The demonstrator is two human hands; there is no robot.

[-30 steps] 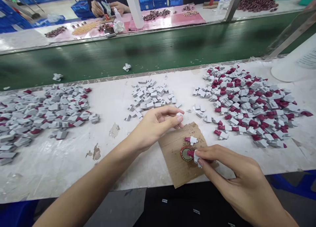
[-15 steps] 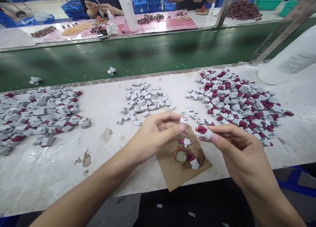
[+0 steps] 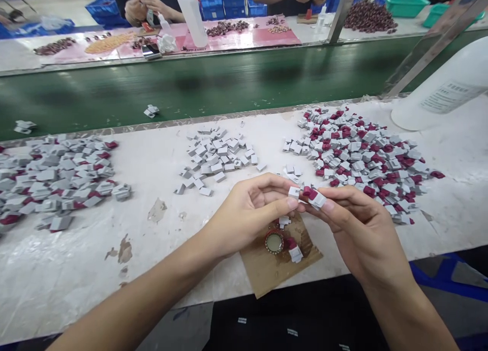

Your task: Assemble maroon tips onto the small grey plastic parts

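The left hand [image 3: 249,208] pinches a grey block [image 3: 293,192] and, at its three o'clock, the right hand [image 3: 362,231] grips a maroon-ended piece [image 3: 314,198], both toward one o'clock from the cap [image 3: 274,242], though, from where I stand, a loose pinch could drop either onto the card [image 3: 267,273].

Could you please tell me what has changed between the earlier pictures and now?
The right hand has lifted its maroon-and-gray piece from the round cap up close to the small gray piece in the left hand. Loose gray pieces on the green belt moved left. Both grips and the cardboard stayed as they were.
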